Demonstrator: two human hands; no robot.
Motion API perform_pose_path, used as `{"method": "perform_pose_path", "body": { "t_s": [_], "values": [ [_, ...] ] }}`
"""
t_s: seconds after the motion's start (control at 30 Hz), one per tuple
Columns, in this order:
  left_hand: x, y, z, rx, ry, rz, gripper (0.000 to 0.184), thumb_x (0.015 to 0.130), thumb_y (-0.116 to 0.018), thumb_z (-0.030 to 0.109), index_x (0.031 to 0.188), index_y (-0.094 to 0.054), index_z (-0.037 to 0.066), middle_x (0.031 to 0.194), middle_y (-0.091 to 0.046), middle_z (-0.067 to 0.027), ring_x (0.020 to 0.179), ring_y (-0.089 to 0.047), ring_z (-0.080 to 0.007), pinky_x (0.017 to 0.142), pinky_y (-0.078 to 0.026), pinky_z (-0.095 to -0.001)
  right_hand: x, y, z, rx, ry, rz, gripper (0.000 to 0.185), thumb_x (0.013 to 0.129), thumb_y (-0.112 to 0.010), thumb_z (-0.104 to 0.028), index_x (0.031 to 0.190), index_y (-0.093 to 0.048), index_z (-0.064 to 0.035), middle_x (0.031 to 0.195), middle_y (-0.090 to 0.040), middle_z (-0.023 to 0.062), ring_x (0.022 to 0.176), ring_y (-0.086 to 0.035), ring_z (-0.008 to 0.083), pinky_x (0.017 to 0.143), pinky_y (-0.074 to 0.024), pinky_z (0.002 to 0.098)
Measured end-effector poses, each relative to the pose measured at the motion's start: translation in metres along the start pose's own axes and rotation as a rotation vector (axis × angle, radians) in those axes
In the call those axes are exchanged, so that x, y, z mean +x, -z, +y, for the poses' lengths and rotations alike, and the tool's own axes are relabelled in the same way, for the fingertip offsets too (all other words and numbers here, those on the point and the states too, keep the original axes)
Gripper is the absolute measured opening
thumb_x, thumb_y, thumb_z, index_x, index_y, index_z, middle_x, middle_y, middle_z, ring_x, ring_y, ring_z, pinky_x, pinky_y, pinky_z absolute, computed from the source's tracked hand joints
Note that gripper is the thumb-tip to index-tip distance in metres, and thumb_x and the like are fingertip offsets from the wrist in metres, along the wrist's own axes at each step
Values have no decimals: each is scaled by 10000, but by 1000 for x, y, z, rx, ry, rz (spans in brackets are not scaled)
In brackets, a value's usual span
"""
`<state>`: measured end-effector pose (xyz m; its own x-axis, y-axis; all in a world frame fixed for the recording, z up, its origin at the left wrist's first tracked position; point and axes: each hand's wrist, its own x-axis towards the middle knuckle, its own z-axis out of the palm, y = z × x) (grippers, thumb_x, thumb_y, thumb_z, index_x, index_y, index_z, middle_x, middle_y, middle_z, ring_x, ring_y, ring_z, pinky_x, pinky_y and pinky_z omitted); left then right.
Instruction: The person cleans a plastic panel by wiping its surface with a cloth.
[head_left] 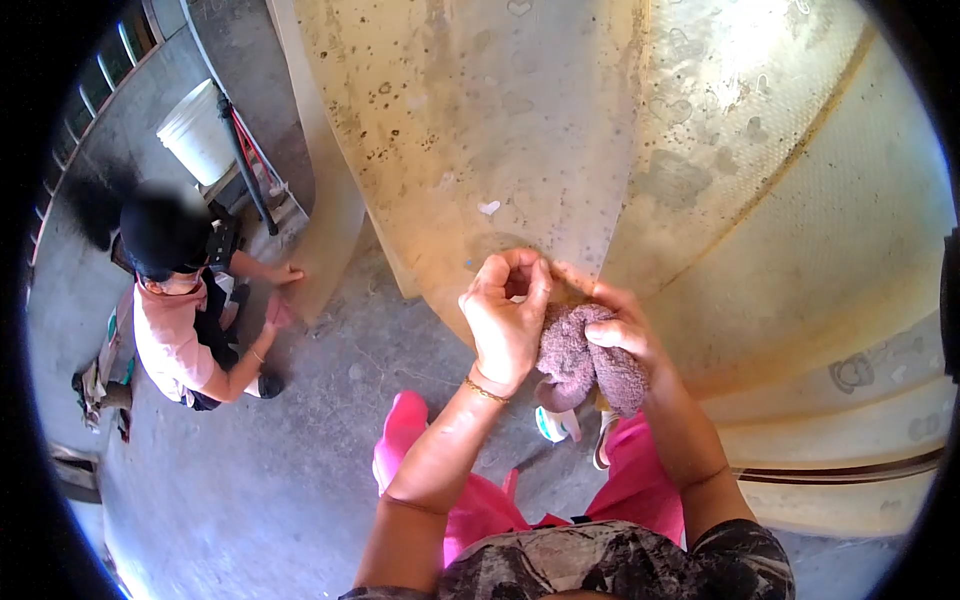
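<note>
A large yellowish see-through plastic sheet (480, 120), with brown specks and small heart marks, spreads out in front of me. My left hand (507, 315) is closed in a pinch at the sheet's near edge, thumb against the forefinger. Bunched in my right hand (625, 325) is a purplish-brown terry cloth (585, 355), which hangs below the fingers. The right fingers lie by the same sheet edge, partly hidden by the cloth. Below the cloth, a white and teal container (556, 424) stands on the floor, partly covered.
At the left, a co-worker (180, 330) in a pink top sits low, both hands at the edge of another sheet part. A white bucket (200, 130) stands behind them, beside a dark pole (248, 170). Grey concrete floor (270, 490) lies below; more sheet (820, 300) curves at the right.
</note>
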<state>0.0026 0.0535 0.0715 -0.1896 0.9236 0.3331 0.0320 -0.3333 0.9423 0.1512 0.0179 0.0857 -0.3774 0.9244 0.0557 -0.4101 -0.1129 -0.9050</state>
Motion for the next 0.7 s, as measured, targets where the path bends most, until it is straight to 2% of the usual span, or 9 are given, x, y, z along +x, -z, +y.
{"method": "perform_pose_path", "body": {
  "t_s": [0.1,0.33,0.4,0.7],
  "values": [
    [3,5,-1,111,-14,13,115,852,-717,50,891,-634,-18,726,-640,-7,636,-571,-43,591,-496,-204,8,5,7,-8,13,-35,703,781,-588,-141,1413,-365,72,1320,-534,165,1187,-537,223,1020,-410,339],
    [-2,4,3,113,-87,21,109,846,-712,48,873,-630,-18,713,-643,-12,622,-576,-51,585,-502,-216,-3,11,13,-68,8,-46,692,782,-599,-153,1399,-383,72,1288,-557,151,1152,-550,212,1004,-417,342],
    [-1,6,7,195,-83,32,121,838,-721,53,863,-628,-20,713,-645,-18,625,-583,-58,590,-506,-219,0,7,13,-19,4,-42,692,781,-604,-161,1396,-388,72,1284,-560,150,1147,-552,212,1000,-419,342],
    [2,9,5,120,-22,4,153,837,-736,69,875,-627,-31,727,-658,-36,647,-604,-63,592,-507,-216,1,-1,9,31,-7,0,705,768,-620,-192,1386,-406,72,1288,-557,145,1152,-548,208,1007,-411,333]
  ]
}}
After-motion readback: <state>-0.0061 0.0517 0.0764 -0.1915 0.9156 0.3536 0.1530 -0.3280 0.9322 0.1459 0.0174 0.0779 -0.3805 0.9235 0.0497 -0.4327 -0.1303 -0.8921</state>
